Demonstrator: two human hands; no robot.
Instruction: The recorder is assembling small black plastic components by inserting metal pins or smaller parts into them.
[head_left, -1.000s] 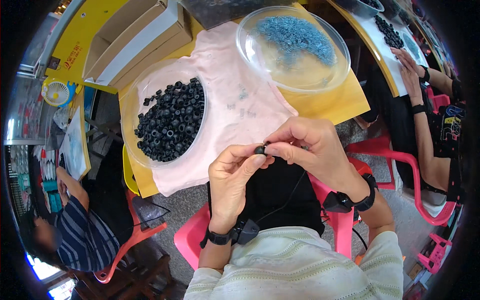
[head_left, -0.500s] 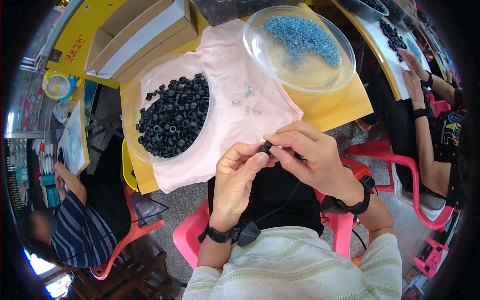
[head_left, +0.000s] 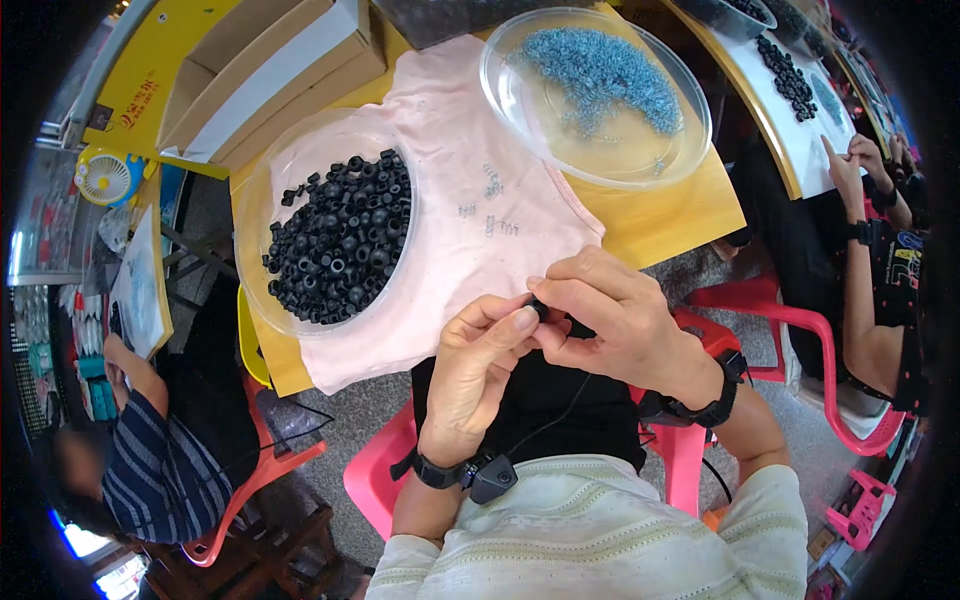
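Note:
A small black cap-like piece (head_left: 539, 308) is held between the fingertips of both hands, just past the near edge of the pink cloth (head_left: 445, 130). My left hand (head_left: 475, 360) pinches it from the left between thumb and forefinger. From the right, my right hand (head_left: 625, 325) closes its thumb and forefinger on the same piece; anything smaller in that pinch is hidden. Similar black pieces (head_left: 345, 240) fill part of a clear round tub (head_left: 252, 270). Bluish-silver, spring-like pieces (head_left: 600, 75) lie heaped in another clear tub (head_left: 610, 168). Several more spring-like pieces (head_left: 491, 182) are scattered on the cloth.
An open cardboard box (head_left: 270, 85) stands at the far left of the yellow table (head_left: 690, 215). Beside me a person in a striped shirt (head_left: 160, 455) sits on the left; another person's arm (head_left: 865, 310) works at the right-hand table. Pink plastic chairs (head_left: 800, 325) stand around.
My right hand has shifted slightly, and its fingers now cover more of the black piece. The view has moved a little. On the right, the other person's hands have come together.

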